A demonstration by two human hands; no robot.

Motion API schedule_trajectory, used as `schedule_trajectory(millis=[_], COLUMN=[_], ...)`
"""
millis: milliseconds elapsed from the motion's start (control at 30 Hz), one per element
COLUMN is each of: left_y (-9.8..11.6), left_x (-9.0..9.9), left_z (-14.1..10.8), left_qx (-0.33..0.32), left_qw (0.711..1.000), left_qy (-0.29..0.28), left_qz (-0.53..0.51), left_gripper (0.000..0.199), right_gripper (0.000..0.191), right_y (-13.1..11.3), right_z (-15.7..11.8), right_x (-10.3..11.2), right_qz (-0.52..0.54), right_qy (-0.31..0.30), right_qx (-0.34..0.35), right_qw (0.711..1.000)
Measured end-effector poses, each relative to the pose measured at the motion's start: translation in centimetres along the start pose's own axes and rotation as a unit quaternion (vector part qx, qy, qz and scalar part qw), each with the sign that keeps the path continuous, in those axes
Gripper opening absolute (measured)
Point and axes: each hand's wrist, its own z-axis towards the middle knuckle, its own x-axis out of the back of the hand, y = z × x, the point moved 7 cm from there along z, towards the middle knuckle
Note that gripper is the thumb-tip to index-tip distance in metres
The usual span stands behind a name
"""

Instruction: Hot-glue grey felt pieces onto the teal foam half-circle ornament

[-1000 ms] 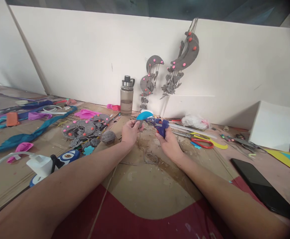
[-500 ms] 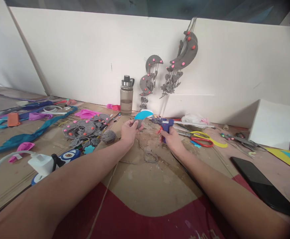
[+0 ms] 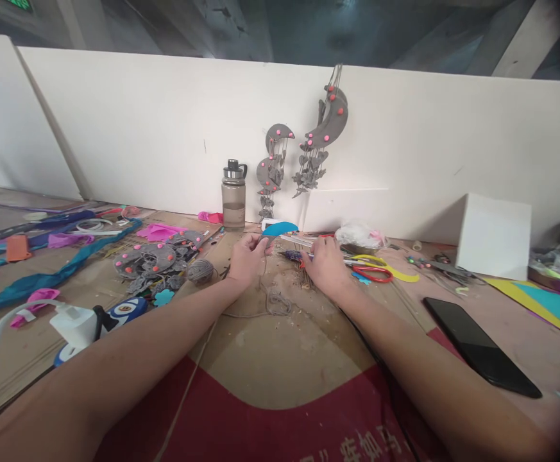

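Note:
My left hand (image 3: pixel 248 258) pinches a blue and grey crescent-shaped piece (image 3: pixel 281 228) at its lower left end. Grey yarn (image 3: pixel 278 304) trails below that hand onto the cardboard. My right hand (image 3: pixel 326 264) is closed over a dark blue hot glue gun (image 3: pixel 291 255), low at the work surface. Only the gun's front part shows to the left of the fingers; its handle is hidden beneath the hand. Just right of this hand lie scissors (image 3: pixel 374 274) with red and yellow handles. A ball of grey yarn (image 3: pixel 199 272) sits left of my left wrist.
Finished grey crescents with pink dots (image 3: pixel 157 258) lie at left; others hang on the white wall (image 3: pixel 140 115). A water bottle (image 3: pixel 233 202) stands behind. A phone (image 3: pixel 476 343) lies at right, a power strip (image 3: pixel 128 311) with a white plug at left. A cable runs beneath my right forearm.
My right hand has turned over the glue gun and lowered it, covering its body. The left hand still holds the crescent, now tilted differently. The head view has shifted up and right.

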Motion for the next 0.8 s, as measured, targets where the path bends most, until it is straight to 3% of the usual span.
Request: schedule_trajectory(millis=[67,133,233,300,367,433,533,600,700,800], left_y=[1.0,1.8,2.4,2.3,2.0,1.6,0.6,0.0,-0.5,-0.9], left_x=[-0.3,-0.6,-1.0,-1.2,-1.4,-1.7,-2.0,-2.2,-2.5,-2.6], left_z=[-0.1,-0.5,-1.2,-1.5,-1.8,-1.9,-2.1,-2.3,-2.7,-3.0], left_qx=[-0.031,-0.054,-0.062,-0.056,-0.05,-0.042,0.008,0.049,0.083,0.109], left_qw=[0.999,0.998,0.995,0.995,0.995,0.997,1.0,0.997,0.99,0.984], left_qy=[-0.005,-0.009,-0.009,-0.009,-0.013,-0.024,-0.029,-0.029,-0.045,-0.059], left_qz=[0.017,0.04,0.076,0.086,0.083,0.067,0.004,-0.049,-0.103,-0.128], left_gripper=[0.014,0.012,0.009,0.009,0.01,0.014,0.019,0.023,0.028,0.029], right_gripper=[0.013,0.017,0.032,0.041,0.045,0.041,0.024,0.013,0.012,0.015], right_y=[-2.2,-3.7,-4.8,-4.7,-4.4,-3.9,-3.6,-3.8,-4.0,-3.4], right_z=[-0.3,-0.6,-1.4,-1.9,-2.2,-2.4,-2.0,-1.8,-1.8,-1.9], right_x=[-0.2,-1.2,-3.5,-4.8,-5.5,-5.3,-3.4,-2.2,-1.6,-2.2], right_qz=[0.11,0.255,0.456,0.526,0.552,0.532,0.413,0.337,0.291,0.273], right_qy=[-0.018,-0.046,-0.091,-0.109,-0.123,-0.125,-0.088,-0.058,-0.041,-0.042], right_qx=[0.006,-0.029,-0.109,-0.163,-0.202,-0.208,-0.139,-0.079,-0.03,-0.033], right_qw=[0.994,0.965,0.879,0.828,0.8,0.811,0.896,0.936,0.956,0.961])
